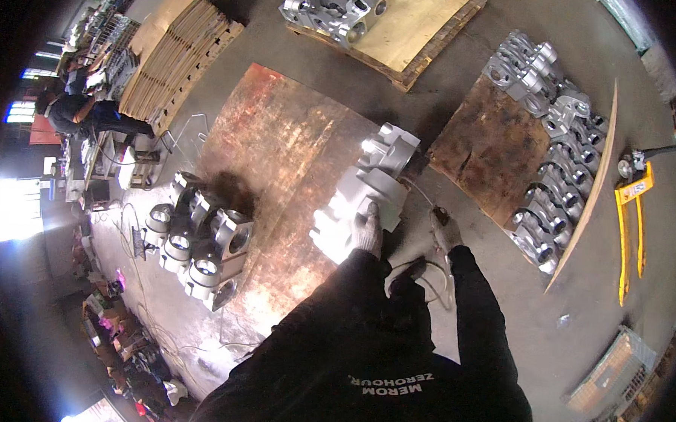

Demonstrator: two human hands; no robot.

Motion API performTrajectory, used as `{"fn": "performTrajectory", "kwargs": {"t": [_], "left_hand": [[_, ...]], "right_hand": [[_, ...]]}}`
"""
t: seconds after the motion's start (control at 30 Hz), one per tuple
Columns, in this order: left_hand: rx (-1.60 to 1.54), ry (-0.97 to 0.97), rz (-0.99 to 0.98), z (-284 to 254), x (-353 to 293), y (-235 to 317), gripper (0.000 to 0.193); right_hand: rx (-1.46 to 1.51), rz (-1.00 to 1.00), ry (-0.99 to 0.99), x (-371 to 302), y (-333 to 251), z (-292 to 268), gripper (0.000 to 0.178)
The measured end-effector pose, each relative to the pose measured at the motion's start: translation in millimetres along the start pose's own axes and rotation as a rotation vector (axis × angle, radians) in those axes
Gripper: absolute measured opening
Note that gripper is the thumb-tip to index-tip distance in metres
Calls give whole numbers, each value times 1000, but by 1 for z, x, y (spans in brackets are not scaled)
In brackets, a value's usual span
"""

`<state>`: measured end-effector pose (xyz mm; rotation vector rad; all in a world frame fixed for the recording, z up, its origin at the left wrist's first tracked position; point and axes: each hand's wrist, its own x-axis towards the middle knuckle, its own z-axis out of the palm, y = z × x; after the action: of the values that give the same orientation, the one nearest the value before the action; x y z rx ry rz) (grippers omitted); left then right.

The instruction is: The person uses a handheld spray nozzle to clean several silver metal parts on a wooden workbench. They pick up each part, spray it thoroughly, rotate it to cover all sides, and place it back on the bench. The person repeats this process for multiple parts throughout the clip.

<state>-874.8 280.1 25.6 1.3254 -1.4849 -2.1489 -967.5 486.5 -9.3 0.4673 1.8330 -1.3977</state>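
A large silver-grey metal casting (369, 193) lies on the near right edge of a stained, rust-brown tabletop (281, 133). My gloved left hand (367, 233) grips the casting's near edge, its thumb up on the pale surface. Just right of the casting, my gloved right hand (444, 231) is closed round a handheld tool with a dark end (440, 214). From that end a thin rod or wire (418, 188) reaches towards the casting's right side; whether it touches cannot be made out. Below my right hand hangs a looped hose (444, 291).
Several castings (201, 235) stand left of the tabletop. More castings (559, 168) line a brown board (492, 142) at right, and others (332, 11) sit on a far pallet (406, 33). A yellow pallet jack (633, 224) is far right. Another person (86, 113) stands far left.
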Motion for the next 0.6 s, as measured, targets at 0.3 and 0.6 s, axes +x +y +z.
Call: {"fn": "performTrajectory", "kwargs": {"t": [0.3,0.6], "left_hand": [[787,-114,215,-41,21,122,43],[882,-438,388,-73,52,95,34]], "right_hand": [[37,-71,264,-104,27,-72,31],[-353,-432,343,-149,-22,-35,25]]}}
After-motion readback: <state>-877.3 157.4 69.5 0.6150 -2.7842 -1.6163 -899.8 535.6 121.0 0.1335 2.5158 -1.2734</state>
